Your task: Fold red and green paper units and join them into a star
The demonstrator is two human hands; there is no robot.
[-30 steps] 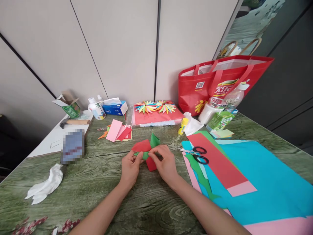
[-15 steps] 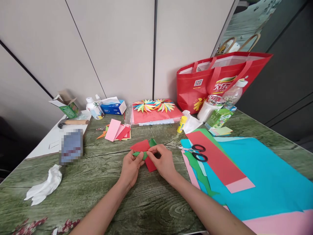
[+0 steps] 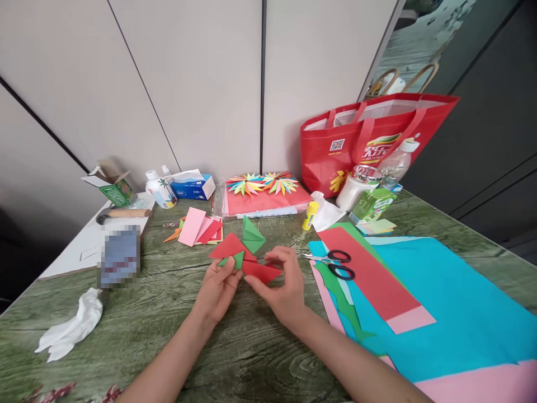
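My left hand [image 3: 218, 286] pinches a small green folded paper piece [image 3: 237, 261] together with red folded paper [image 3: 260, 271] behind it. The red paper has pointed flaps, one rising to the upper left and one reaching right. My right hand [image 3: 281, 282] curls round the right flap, thumb below and fingers above; the exact contact is partly hidden. A second green folded piece [image 3: 252, 235] with a pointed tip shows just beyond the red paper. Scissors [image 3: 339, 263] with black handles lie to the right of my right hand.
Coloured sheets, among them a blue sheet [image 3: 419, 291] and a red strip [image 3: 377, 280], cover the right side. A glue stick [image 3: 310, 216], paper cards [image 3: 197, 226], a tissue box [image 3: 193, 187] and a red bag [image 3: 323, 157] stand or lie behind. Crumpled tissue [image 3: 75, 324] lies left.
The red paper has turned and its flaps now spread to both sides. My right hand has moved off the green piece onto the red flap. The rear green piece shows more.
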